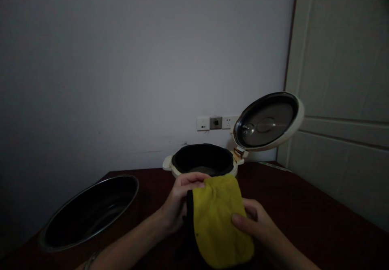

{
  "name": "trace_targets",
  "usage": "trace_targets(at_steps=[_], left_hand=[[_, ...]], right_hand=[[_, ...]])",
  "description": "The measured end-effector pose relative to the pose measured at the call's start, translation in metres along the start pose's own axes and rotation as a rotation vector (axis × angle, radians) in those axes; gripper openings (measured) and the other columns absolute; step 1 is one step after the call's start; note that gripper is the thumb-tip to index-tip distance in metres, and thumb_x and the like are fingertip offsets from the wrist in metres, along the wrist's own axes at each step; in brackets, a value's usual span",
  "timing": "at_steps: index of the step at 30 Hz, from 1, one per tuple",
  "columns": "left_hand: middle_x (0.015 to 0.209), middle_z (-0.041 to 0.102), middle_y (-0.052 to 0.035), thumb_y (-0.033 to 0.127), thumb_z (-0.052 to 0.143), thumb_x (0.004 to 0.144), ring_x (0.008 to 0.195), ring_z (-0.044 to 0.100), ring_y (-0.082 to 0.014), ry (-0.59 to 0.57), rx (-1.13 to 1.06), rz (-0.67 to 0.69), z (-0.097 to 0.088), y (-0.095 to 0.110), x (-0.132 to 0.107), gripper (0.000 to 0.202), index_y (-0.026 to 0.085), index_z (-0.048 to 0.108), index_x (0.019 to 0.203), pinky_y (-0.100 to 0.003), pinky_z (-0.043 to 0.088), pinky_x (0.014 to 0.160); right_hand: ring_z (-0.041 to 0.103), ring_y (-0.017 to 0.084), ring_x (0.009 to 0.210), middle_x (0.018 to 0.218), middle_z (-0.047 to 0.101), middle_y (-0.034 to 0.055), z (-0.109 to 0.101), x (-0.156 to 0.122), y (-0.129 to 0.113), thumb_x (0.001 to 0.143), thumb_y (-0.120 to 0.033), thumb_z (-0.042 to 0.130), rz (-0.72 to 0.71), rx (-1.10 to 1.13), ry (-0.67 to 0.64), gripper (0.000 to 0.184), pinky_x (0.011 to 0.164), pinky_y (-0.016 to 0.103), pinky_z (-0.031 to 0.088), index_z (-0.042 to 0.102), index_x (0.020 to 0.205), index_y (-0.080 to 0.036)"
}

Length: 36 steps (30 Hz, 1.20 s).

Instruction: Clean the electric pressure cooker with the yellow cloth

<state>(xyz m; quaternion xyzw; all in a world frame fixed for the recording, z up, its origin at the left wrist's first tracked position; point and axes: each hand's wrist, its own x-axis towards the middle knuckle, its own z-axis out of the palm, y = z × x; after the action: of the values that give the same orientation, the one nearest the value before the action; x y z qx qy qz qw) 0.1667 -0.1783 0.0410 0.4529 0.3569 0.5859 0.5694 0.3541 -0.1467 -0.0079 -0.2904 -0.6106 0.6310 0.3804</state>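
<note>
The left hand [179, 199] grasps the upper left edge of a folded yellow cloth [217, 221], fingers curled over its top; the right hand [257, 219] grasps the cloth's right edge, thumb pressed on the front face and remaining fingers behind it. The cloth is held upright at near centre, above a dark red table [304, 209]; a black border shows along its left side. Just beyond the cloth stands a cream rice cooker [202, 162], its dark cavity exposed; the hinged lid [267, 120] is raised to the right, metal inner face towards the camera. A dark inner pot [91, 211] rests on the table at near left, well apart from the cooker. Wall sockets [215, 122] are mounted on the far wall; a pale door [343, 100] occupies the right side.
</note>
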Motion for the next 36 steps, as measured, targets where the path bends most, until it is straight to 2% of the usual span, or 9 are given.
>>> trace_targets(at_steps=[3,5,9,14,19,25,29,33,36], left_hand=[[0.084,0.072,-0.0088,0.014,0.063,0.062,0.077,0.063,-0.0179,-0.108,-0.083,0.151,0.0,0.006,0.012,0.018,0.013,0.074,0.076,-0.026,0.048,0.069],[0.087,0.071,-0.0104,0.013,0.06,0.064,0.079,0.063,-0.0184,-0.107,-0.151,0.261,-0.003,0.013,0.022,0.02,0.012,0.074,0.078,-0.027,0.049,0.067],[0.083,0.071,-0.0089,0.012,0.058,0.064,0.072,0.062,-0.0162,0.024,-0.291,0.402,-0.016,0.026,0.035,0.019,0.013,0.073,0.075,-0.024,0.05,0.059],[0.071,0.069,-0.0069,0.011,0.058,0.058,0.065,0.061,-0.0146,0.187,-0.451,0.452,-0.036,0.033,0.04,0.016,0.014,0.071,0.066,-0.022,0.049,0.053],[0.063,0.064,-0.0061,0.008,0.055,0.055,0.06,0.059,-0.0127,0.324,-0.525,0.464,-0.053,0.033,0.041,0.016,0.012,0.068,0.061,-0.018,0.046,0.048],[0.06,0.062,-0.0055,0.007,0.054,0.054,0.056,0.057,-0.0116,0.415,-0.473,0.474,-0.071,0.03,0.042,0.013,0.011,0.066,0.058,-0.018,0.043,0.045],[0.06,0.063,-0.0045,0.006,0.057,0.053,0.056,0.056,-0.0113,0.483,-0.332,0.463,-0.078,0.027,0.044,0.01,0.011,0.065,0.057,-0.019,0.045,0.046],[0.061,0.064,-0.0048,0.011,0.059,0.055,0.055,0.056,-0.0123,0.455,-0.162,0.489,-0.08,0.024,0.042,0.008,0.013,0.066,0.059,-0.021,0.045,0.046],[0.062,0.065,-0.0061,0.017,0.06,0.06,0.05,0.056,-0.0139,0.27,0.001,0.504,-0.08,0.02,0.038,0.01,0.013,0.068,0.063,-0.023,0.043,0.043]], right_hand=[[0.066,0.026,0.081,0.085,0.072,0.0076,-0.005,-0.007,-0.002,0.053,-0.05,0.081,0.05,0.068,0.104,0.048,0.071,0.032,0.052,0.071,0.085,-0.016],[0.067,0.025,0.079,0.083,0.072,0.0059,-0.009,-0.008,-0.002,0.052,-0.045,0.082,0.075,0.136,0.174,0.047,0.069,0.031,0.051,0.071,0.088,-0.016],[0.067,0.027,0.084,0.089,0.072,0.0064,-0.022,-0.004,0.003,0.053,-0.038,0.081,0.097,0.348,0.248,0.049,0.075,0.033,0.051,0.069,0.095,-0.017],[0.066,0.027,0.092,0.093,0.072,0.0069,-0.053,0.007,0.024,0.056,-0.032,0.079,0.238,0.549,0.471,0.036,0.077,0.034,0.052,0.069,0.087,-0.017],[0.069,0.028,0.074,0.08,0.073,0.0108,-0.074,0.021,0.036,0.059,-0.034,0.076,0.337,0.597,0.466,0.032,0.066,0.035,0.055,0.07,0.082,-0.012],[0.069,0.026,0.068,0.087,0.073,0.0089,-0.092,0.041,0.042,0.054,-0.04,0.077,-0.009,0.293,0.783,0.048,0.052,0.03,0.054,0.07,0.093,-0.014],[0.068,0.025,0.081,0.099,0.071,0.0098,-0.109,0.06,0.04,0.06,-0.048,0.072,-0.305,-0.006,0.962,0.053,0.064,0.031,0.055,0.068,0.101,-0.014],[0.065,0.025,0.089,0.101,0.069,0.0106,-0.117,0.08,0.042,0.068,-0.052,0.064,-0.447,-0.175,0.916,0.052,0.075,0.034,0.053,0.066,0.103,-0.014],[0.064,0.023,0.087,0.1,0.068,0.0098,-0.113,0.091,0.05,0.075,-0.053,0.059,-0.468,-0.176,0.822,0.049,0.073,0.033,0.052,0.065,0.105,-0.015]])
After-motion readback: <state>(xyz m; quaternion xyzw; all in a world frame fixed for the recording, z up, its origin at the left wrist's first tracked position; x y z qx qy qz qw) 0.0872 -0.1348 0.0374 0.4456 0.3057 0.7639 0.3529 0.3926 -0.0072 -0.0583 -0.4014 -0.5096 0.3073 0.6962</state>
